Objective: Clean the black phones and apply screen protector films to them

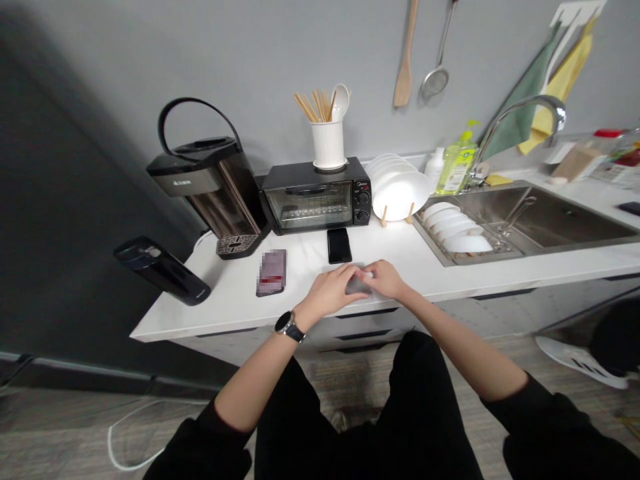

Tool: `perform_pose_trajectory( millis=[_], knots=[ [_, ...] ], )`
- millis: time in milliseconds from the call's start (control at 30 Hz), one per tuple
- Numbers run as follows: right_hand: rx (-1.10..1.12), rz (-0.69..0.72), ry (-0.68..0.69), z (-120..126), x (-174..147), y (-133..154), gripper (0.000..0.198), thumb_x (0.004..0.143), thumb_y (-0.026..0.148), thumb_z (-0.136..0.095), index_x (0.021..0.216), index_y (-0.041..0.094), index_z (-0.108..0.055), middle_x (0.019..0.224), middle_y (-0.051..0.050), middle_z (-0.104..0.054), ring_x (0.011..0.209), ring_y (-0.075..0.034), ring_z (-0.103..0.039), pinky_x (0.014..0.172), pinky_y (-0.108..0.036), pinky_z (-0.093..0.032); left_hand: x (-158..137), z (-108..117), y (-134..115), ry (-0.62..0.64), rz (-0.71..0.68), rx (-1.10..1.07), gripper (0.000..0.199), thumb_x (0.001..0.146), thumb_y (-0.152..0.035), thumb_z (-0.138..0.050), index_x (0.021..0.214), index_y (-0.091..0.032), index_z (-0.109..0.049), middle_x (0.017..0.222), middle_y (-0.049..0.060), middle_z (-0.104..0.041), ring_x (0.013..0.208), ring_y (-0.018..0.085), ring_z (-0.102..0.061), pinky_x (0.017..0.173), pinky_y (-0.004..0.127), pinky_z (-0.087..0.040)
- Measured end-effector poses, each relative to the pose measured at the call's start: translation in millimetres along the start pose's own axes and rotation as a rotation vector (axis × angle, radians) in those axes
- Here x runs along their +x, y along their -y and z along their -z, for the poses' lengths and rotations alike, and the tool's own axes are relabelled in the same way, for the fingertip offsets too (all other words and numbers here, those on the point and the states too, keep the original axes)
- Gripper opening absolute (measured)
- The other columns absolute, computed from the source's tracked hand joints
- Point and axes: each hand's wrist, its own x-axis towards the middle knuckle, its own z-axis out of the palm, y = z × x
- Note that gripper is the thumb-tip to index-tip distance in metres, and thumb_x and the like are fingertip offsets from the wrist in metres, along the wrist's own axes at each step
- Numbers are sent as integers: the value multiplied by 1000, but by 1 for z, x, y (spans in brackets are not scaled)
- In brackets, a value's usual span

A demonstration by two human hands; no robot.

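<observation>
My left hand [331,288], with a dark watch on its wrist, curves its fingers and thumb round a small grey, flat-looking object [356,285] near the counter's front edge. From the other side, my right hand [384,279] grips the same object, its fingers meeting my left fingertips. A bit of white shows at the right fingertips. The object's kind cannot be made out, as both hands partly cover it. Just behind them lies a black phone [339,245] with its screen dark. Further left, another phone [271,272] rests on the counter, its screen blurred out.
A dark bottle [165,272] stands at the left counter end, near a water dispenser [215,193]. Behind are a toaster oven [315,200] with a utensil holder [329,143] on top, and racked white plates [397,193]. A sink [540,220] with bowls lies right. Someone's shoe [575,360] shows at right.
</observation>
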Motion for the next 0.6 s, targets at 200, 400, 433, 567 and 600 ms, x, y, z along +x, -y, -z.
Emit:
perform_pose_trajectory(
  millis=[200,400,433,567,600],
  knots=[
    [211,-135,-282,10,67,-48,71,100,72,-3,59,29,-42,52,-4,-54,59,-19,-58,65,-31,-50,-5,-11,15,-91,96,-150,32,104,-42,-59,134,-30,-59,132,5,-67,106,21,-72,92,36,-59],
    [227,-189,-399,-3,112,-69,70,94,85,-17,72,27,-49,78,-10,-72,79,-22,-69,78,-34,-56,26,-9,40,-72,354,-34,35,104,-43,-56,132,-23,-63,132,11,-69,121,29,-69,106,41,-54],
    [219,-196,-406,-6,115,-71,68,92,86,-24,75,26,-51,82,-10,-74,82,-23,-70,80,-35,-56,37,-9,44,-16,454,19,42,104,-50,-54,131,-19,-64,131,15,-69,122,33,-69,105,44,-54],
    [176,-227,-407,-11,117,-78,62,88,79,-46,102,21,-61,98,-12,-78,97,-27,-73,93,-39,-55,89,-19,57,52,632,123,75,104,-68,-40,140,-5,-57,144,31,-60,131,44,-62,107,53,-50],
    [163,-241,-403,-12,114,-79,64,87,76,-52,113,19,-60,104,-14,-78,101,-28,-73,95,-40,-55,101,-23,59,54,663,125,80,102,-71,-41,143,-4,-55,148,33,-57,134,45,-60,108,54,-49]
  ],
)
